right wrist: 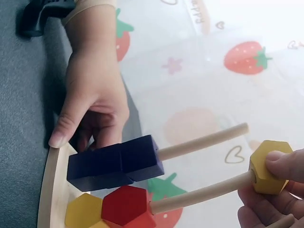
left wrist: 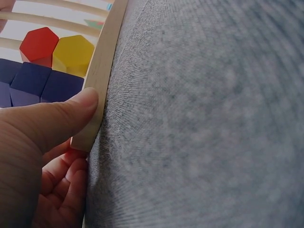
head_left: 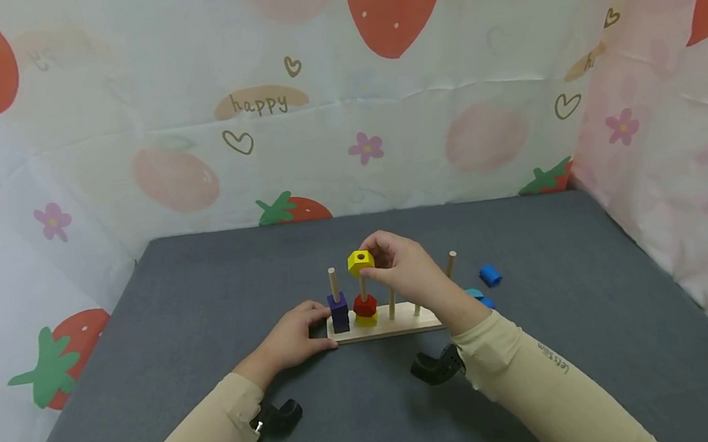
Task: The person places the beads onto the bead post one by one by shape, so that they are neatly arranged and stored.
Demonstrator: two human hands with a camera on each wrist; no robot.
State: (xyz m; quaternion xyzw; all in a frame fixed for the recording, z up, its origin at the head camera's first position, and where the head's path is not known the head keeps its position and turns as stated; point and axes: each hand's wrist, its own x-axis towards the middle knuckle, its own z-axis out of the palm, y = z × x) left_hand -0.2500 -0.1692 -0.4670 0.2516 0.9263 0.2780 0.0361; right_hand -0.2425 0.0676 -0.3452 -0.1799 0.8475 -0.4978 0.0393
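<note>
At the tip of the second peg, my right hand (head_left: 405, 269) pinches a yellow hexagonal block (head_left: 360, 262) between thumb and fingers. In the right wrist view the peg's end meets the hole of that block (right wrist: 270, 167). Lower on this peg, a red hexagonal block (head_left: 364, 306) sits on another yellow block (head_left: 366, 321). Dark purple square blocks (head_left: 339, 313) are stacked on the leftmost peg. My left hand (head_left: 291, 335) grips the left end of the wooden peg base (head_left: 401, 326); its thumb presses the front edge (left wrist: 97, 80) and its fingers lie behind.
Bare wooden pegs (head_left: 391, 303) stand farther right, partly behind the right hand. Beyond the right wrist, a blue cylinder (head_left: 490, 276) lies on the dark grey tabletop (head_left: 238, 273), near a light-blue piece (head_left: 475, 294) and another blue piece (head_left: 488, 303), both partly hidden.
</note>
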